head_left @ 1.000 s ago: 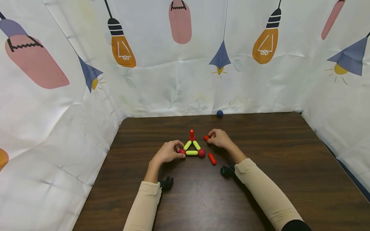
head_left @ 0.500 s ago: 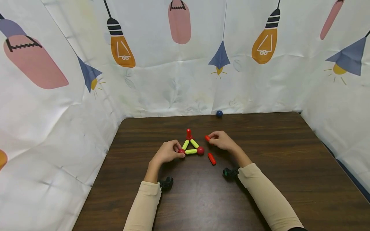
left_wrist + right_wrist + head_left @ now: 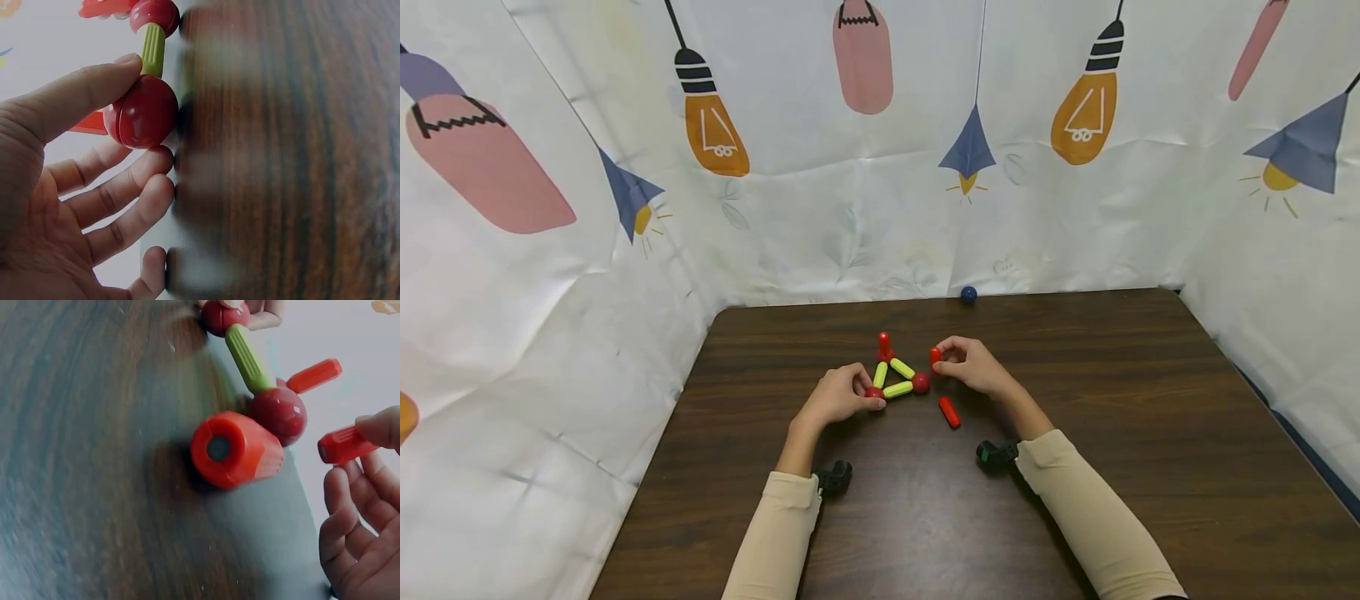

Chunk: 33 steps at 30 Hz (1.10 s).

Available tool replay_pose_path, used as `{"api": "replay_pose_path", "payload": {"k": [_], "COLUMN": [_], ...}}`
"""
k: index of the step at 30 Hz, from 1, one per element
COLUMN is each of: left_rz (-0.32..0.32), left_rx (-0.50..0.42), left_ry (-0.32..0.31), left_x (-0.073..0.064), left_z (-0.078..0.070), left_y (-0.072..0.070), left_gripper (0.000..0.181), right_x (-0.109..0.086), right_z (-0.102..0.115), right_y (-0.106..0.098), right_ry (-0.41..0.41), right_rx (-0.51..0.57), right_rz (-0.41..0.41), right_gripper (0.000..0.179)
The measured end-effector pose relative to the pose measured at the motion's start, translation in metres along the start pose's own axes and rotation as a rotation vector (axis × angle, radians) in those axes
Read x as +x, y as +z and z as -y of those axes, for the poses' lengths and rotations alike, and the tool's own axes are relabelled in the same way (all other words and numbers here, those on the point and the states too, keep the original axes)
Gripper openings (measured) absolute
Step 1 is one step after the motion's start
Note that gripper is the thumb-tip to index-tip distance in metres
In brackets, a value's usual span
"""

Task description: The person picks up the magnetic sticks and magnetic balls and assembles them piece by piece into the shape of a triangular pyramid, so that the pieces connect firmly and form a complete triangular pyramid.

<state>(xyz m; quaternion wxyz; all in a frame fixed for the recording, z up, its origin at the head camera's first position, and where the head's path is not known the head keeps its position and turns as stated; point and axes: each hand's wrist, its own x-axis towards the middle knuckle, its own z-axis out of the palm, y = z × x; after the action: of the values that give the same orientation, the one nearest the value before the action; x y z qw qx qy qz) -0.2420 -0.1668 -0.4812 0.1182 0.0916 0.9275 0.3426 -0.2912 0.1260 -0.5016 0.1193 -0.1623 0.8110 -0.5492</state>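
A triangle of yellow-green magnetic rods (image 3: 898, 390) and red balls lies on the table. From its far corner ball a red rod (image 3: 884, 343) stands upright. My left hand (image 3: 838, 395) pinches the near-left red ball (image 3: 142, 115) between thumb and fingers. My right hand (image 3: 973, 365) pinches another red magnetic rod (image 3: 344, 445) near its upper end, held upright just right of the triangle and apart from the right corner ball (image 3: 279, 414). A loose red rod (image 3: 950, 412) lies on the table below that hand, its end face toward the right wrist camera.
A dark blue ball (image 3: 968, 295) sits at the far edge of the brown wooden table (image 3: 1075, 350). White patterned cloth (image 3: 865, 217) hangs behind the table and along its sides.
The triangle has turned counter-clockwise about the ball in my left hand, its far corner shifting left. My right hand has tipped its red rod from slanted to upright.
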Motion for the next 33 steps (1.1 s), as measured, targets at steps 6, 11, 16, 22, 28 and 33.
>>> {"api": "replay_pose_path", "payload": {"k": [6, 11, 16, 22, 28, 33], "left_rz": [0.023, 0.041, 0.056, 0.063, 0.077, 0.082], "left_rx": [-0.011, -0.032, -0.05, -0.057, -0.064, -0.07], "left_ry": [0.029, 0.064, 0.094, 0.102, 0.116, 0.122], "left_x": [0.0, 0.0, 0.0, 0.0, 0.001, 0.001], "left_z": [0.001, 0.003, 0.003, 0.001, 0.0, 0.0], "left_y": [-0.001, -0.003, -0.004, -0.003, -0.001, 0.0], "left_gripper": [0.032, 0.029, 0.026, 0.023, 0.022, 0.021], "right_x": [-0.004, -0.004, -0.003, -0.003, -0.003, -0.004], "right_z": [0.008, 0.012, 0.015, 0.018, 0.017, 0.013], "right_y": [0.005, 0.009, 0.013, 0.015, 0.016, 0.017], "right_ry": [-0.087, -0.111, -0.114, -0.105, -0.068, -0.061], "right_rx": [-0.008, 0.003, 0.006, -0.014, -0.068, -0.077], "right_rz": [0.002, 0.04, 0.05, 0.048, 0.048, 0.025], "right_gripper": [0.027, 0.024, 0.026, 0.027, 0.027, 0.028]}}
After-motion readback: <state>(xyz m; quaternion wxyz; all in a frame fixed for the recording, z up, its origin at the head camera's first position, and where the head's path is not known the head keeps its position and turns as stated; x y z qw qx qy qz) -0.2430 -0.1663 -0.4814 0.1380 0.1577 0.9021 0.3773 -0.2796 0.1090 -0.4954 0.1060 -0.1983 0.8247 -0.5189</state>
